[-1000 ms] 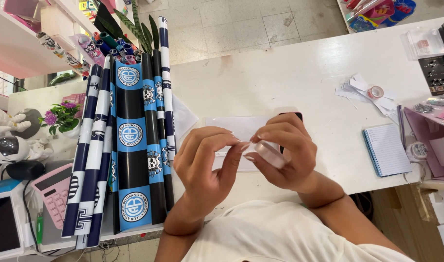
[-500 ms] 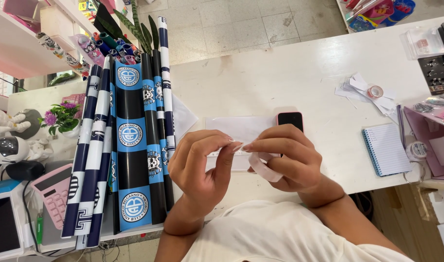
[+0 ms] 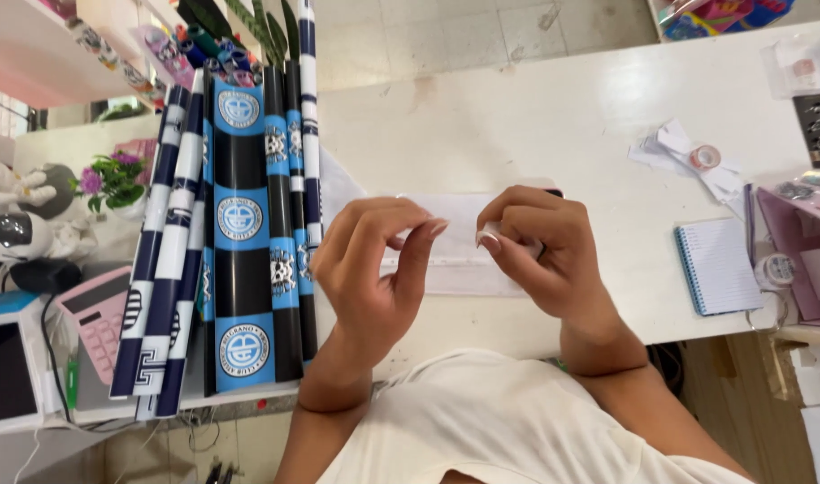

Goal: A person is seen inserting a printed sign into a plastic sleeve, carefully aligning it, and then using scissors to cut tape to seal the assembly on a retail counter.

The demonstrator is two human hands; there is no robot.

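Honestly, right hand (image 3: 553, 260) pinched on a small clear tape roll (image 3: 499, 235), mid-frame. Left hand (image 3: 374, 269) fingertips together, seemingly gripping the free end. Best kept taut, over the white paper (image 3: 455, 260).

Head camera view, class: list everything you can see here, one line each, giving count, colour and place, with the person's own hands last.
Table: one, white, centre.
Wrapping-paper rolls: several, blue, black and white, left of the hands.
Paper sheet: one, white, flat under the hands.
Notebook: one, blue spiral edge, right.
Tape roll: one, clear with a reddish core, on paper scraps, upper right.
Calculator: one, pink, lower left.
Flower pot: one, purple blooms, left.
Left hand: fingers pinched, above the sheet.
Right hand: holds a small white item, too hidden to identify.
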